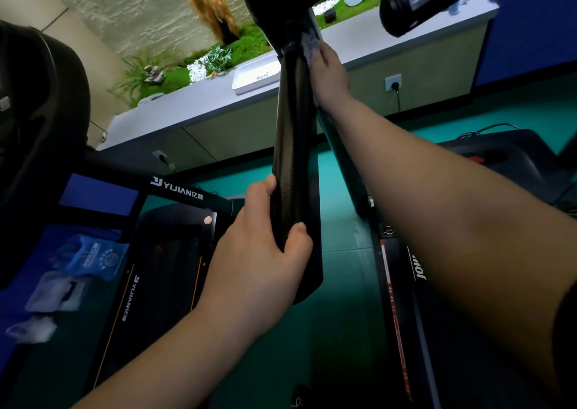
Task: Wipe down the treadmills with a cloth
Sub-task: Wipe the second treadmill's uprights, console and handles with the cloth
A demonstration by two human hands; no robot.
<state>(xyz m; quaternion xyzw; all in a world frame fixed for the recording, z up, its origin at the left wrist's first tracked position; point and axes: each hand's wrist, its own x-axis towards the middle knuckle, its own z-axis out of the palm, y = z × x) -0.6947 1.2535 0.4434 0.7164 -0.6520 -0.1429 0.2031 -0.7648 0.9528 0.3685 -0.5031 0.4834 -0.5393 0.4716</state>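
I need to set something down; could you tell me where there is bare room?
The green floor between the left deck and right deck is bare, as is the grey ledge right of the tray. The blue mat is crowded with packets.

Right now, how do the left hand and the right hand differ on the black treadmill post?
The left hand sits low on the post, while the right hand is high, near its upper joint. The left hand wraps fingers and thumb round the post, while the right hand lies flatter against its side. The left hand is bare, while the right hand presses a pale cloth to it. Both are on the same post.
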